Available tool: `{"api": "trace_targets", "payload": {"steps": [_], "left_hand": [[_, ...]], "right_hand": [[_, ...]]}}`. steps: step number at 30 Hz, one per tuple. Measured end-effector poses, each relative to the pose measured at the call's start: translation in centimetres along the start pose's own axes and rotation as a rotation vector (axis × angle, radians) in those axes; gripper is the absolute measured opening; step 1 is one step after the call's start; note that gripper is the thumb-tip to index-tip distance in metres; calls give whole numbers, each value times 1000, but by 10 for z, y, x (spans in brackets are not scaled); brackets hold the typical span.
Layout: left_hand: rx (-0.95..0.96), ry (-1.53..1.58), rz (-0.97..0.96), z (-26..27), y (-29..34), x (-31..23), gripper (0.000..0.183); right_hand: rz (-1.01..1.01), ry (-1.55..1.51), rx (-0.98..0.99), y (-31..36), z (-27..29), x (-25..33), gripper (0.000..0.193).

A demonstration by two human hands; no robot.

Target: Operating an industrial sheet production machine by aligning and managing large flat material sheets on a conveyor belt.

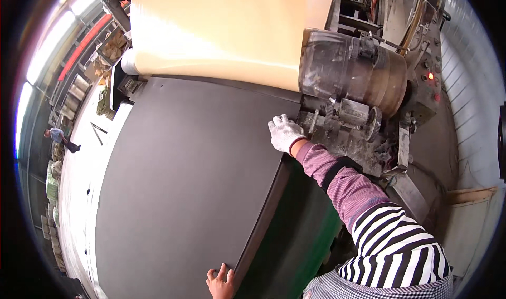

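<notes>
A large dark grey flat sheet or board point(184, 178) stretches from the roller toward me; its thick brownish side edge shows on the right. My right hand point(285, 133), in a white knit glove, lies on its far right corner with the fingers bent over the surface. Near the lower edge of the picture, my bare left hand point(221, 283) touches the sheet's near right edge, its fingers apart and its wrist cut off. Beyond the sheet, a glossy tan web point(221, 27) curves down over a roller. Neither hand visibly holds anything loose.
Right of the web are a worn metal roller end point(350, 62), exposed gears point(374, 124) and a control panel with a lit lamp point(430, 76). A dark green surface point(295, 230) lies below the sheet. Far left, another person point(60, 138) stands near stacked goods.
</notes>
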State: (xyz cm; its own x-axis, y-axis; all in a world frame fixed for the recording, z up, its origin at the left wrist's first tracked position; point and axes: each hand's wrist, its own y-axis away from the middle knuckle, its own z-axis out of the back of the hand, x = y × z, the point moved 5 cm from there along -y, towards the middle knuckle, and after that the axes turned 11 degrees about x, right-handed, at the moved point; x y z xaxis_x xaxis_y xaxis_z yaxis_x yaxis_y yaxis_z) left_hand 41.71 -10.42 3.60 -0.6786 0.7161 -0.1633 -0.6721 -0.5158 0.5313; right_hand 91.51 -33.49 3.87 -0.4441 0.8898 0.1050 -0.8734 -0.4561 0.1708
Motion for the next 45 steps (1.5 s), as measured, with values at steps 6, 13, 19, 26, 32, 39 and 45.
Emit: {"api": "trace_targets", "payload": {"steps": [6,13,19,26,32,39,45], "left_hand": [[17,249,-357,28,-28,-60,52],[-296,78,-19,-15,63,109,36],[-417,-467,-48,-56,93,174,26],[-300,-212,-231,-36,28,83,26],[-750,-136,4,-40,74,201,63],[-553,183,22,-69,134,287,51],[-478,170,65,-64,76,206,49]], "right_hand": [[733,178,-333,109,16,100,41],[607,-1295,494,262,18,84,32],[192,-1142,990,358,-14,51,36],[366,-1029,1013,430,11,106,37],[246,-845,903,477,25,88,41],[226,-539,723,496,13,38,41],[303,-450,762,476,-1,42,42]]}}
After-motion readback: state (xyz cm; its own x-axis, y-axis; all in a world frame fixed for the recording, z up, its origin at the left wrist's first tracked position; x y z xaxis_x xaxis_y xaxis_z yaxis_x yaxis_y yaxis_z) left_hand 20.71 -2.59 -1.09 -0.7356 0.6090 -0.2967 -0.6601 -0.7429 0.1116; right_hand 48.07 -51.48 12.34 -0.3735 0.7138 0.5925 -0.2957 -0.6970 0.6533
